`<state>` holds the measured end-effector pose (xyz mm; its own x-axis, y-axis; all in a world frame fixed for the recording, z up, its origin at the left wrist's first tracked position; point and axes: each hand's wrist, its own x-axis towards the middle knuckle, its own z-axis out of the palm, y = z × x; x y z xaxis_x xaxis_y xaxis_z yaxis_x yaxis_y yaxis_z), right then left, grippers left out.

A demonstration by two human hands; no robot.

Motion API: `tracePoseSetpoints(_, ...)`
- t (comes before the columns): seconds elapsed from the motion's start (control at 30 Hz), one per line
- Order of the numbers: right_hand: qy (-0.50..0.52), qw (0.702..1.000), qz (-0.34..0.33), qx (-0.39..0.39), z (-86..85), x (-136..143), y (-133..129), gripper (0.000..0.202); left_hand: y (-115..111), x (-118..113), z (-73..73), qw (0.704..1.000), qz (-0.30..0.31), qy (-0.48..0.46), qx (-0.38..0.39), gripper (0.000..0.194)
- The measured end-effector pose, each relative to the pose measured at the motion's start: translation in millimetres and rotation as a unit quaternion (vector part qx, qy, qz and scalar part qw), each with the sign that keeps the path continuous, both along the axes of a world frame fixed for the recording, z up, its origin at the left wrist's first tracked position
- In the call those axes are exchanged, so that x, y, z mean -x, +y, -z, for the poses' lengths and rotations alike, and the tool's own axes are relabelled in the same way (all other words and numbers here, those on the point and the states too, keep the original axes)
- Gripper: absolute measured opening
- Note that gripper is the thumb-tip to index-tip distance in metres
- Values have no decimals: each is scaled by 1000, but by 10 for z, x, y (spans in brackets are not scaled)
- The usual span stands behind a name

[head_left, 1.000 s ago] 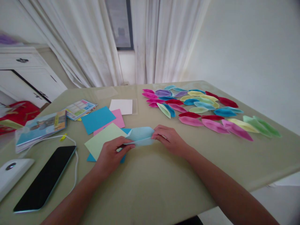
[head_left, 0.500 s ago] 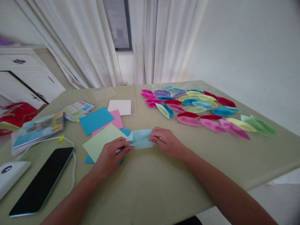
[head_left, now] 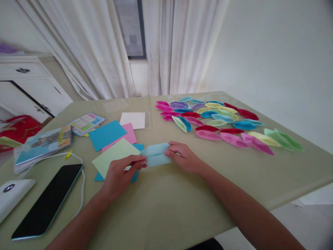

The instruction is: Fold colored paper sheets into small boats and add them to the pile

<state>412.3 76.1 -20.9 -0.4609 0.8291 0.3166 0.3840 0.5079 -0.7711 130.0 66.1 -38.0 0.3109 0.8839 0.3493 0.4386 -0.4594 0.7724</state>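
Observation:
A light blue folded paper (head_left: 156, 154) is held between my two hands above the table, with a crease running along its length. My left hand (head_left: 123, 172) pinches its left end between thumb and fingers. The right end is gripped by my right hand (head_left: 182, 156), thumb on the near side. Just left of the folded paper lie loose square sheets: a pale green sheet (head_left: 116, 156), a blue sheet (head_left: 107, 135) and a pink sheet (head_left: 131, 132), overlapping one another. Another blue sheet shows partly from under the green one.
Rows of folded paper boat shapes (head_left: 208, 135) in many colours cover the table's right back. A white paper stack (head_left: 133, 120) lies behind the sheets. At left are a phone (head_left: 49, 199), a white cable (head_left: 82, 187), a white device (head_left: 15, 194) and booklets (head_left: 44, 144).
The pocket in the light blue paper has closed up and the piece looks flatter. My left fingers have shifted slightly on its left end.

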Motion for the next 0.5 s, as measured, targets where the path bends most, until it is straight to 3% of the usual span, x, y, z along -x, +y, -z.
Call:
tracePoseSetpoints(0.13, 63, 997, 16, 36, 22, -5, 5, 48, -27, -41, -18, 998, -16, -52, 16, 17)
tracePoseSetpoints(0.3, 87, 995, 29, 34, 65, -9, 36, 43, -65, -79, -8, 987, -12, -138, 78, 41)
tracePoseSetpoints(0.5, 47, 999, 6, -2, 60, -9, -1, 38, -19, -112, 4, 989, -9, -114, 90, 22)
